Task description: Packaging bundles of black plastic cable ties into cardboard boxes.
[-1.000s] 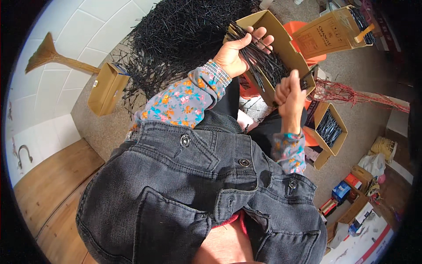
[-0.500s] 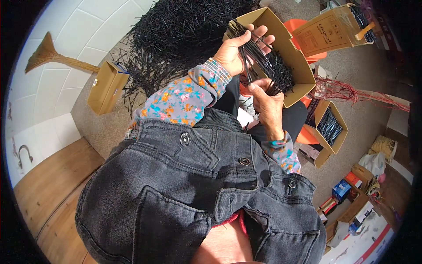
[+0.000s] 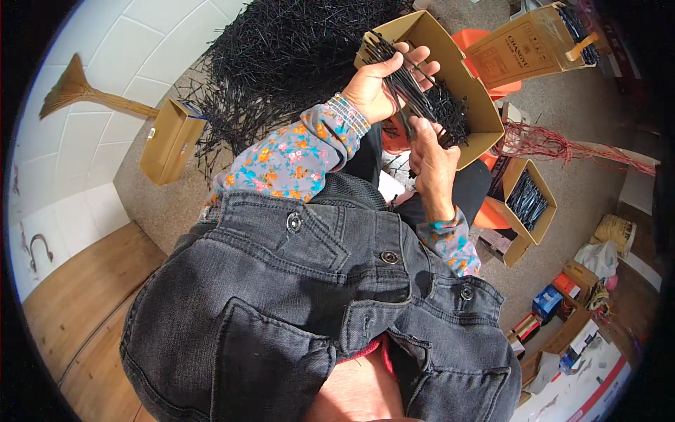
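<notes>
Fingers (image 3: 419, 62) of the left hand (image 3: 380, 88) curl shut around a bundle of black ties (image 3: 408, 88) held over the open box (image 3: 467, 91), while the right hand (image 3: 432, 158), just below, pinches the bundle's lower end, beside the black heap (image 3: 281, 56).
</notes>
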The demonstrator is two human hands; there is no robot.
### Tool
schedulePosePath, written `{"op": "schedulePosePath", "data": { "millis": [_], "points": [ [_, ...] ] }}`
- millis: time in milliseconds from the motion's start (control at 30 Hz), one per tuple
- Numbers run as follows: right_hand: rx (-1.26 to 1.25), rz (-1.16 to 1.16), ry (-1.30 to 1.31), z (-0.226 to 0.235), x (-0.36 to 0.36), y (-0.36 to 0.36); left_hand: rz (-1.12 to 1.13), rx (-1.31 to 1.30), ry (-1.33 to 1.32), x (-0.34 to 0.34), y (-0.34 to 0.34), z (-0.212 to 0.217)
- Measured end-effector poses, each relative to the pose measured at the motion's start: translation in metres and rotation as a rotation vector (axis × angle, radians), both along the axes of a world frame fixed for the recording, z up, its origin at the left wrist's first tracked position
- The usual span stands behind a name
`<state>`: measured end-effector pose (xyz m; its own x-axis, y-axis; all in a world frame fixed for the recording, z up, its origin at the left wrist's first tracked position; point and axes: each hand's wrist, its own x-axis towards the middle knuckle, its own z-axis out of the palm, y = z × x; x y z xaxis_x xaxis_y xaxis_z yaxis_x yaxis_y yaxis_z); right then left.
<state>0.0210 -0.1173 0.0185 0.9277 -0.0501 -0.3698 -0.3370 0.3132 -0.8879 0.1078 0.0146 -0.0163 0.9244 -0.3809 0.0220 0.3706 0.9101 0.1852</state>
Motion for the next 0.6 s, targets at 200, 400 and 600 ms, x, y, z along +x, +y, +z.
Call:
{"op": "schedulePosePath", "data": {
  "millis": [200, 400, 600],
  "points": [
    [0.028, -0.143, 0.062, -0.001, 0.004, -0.001, -0.029, 0.006, -0.005, -0.001, -0.004, 0.000],
    [0.099, -0.276, -0.079, 0.003, 0.014, -0.036, 0.004, -0.028, 0.073, 0.001, 0.003, -0.010],
    [-0.082, 0.051, -0.061, 0.044, 0.045, -0.079, -0.226, 0.105, 0.147, -0.003, 0.000, -0.010]
  ]
}}
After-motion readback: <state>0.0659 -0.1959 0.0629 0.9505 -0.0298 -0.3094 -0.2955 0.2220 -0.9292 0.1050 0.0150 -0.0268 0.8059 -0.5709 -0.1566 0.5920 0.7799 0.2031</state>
